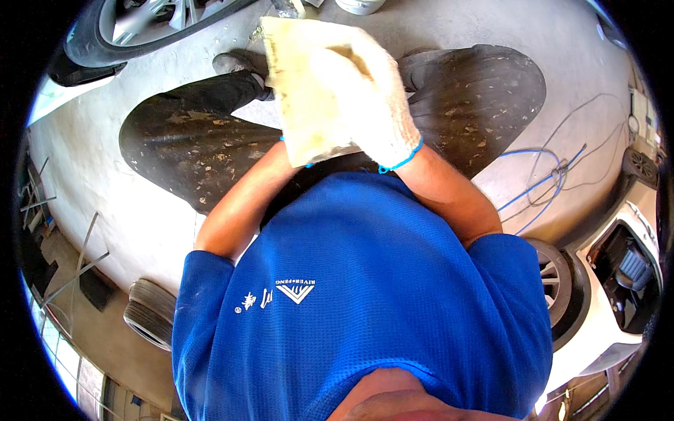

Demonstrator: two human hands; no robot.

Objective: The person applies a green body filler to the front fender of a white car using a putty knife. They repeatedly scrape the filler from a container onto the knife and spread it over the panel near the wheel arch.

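The flat yellowish sheet (pixel 302 105), maybe sanding paper, is held up in front of the blue shirt (pixel 365 295), above the squatting knees. The right hand (pixel 372 98) in its white knit glove is closed tight on the sheet's right edge, and the left hand (pixel 291 151) is hidden behind it, so I cannot tell its grip. I think both hands should hold it flat and firm, well clear of the car wheel (pixel 147 21) on the floor's far left side.

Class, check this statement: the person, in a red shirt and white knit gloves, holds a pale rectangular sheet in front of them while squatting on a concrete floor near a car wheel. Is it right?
Not quite. The shirt is blue, not red, as the head view shows. The rest stands: the gloved right hand grips the pale rectangular sheet, over the concrete floor, with a car wheel close by.
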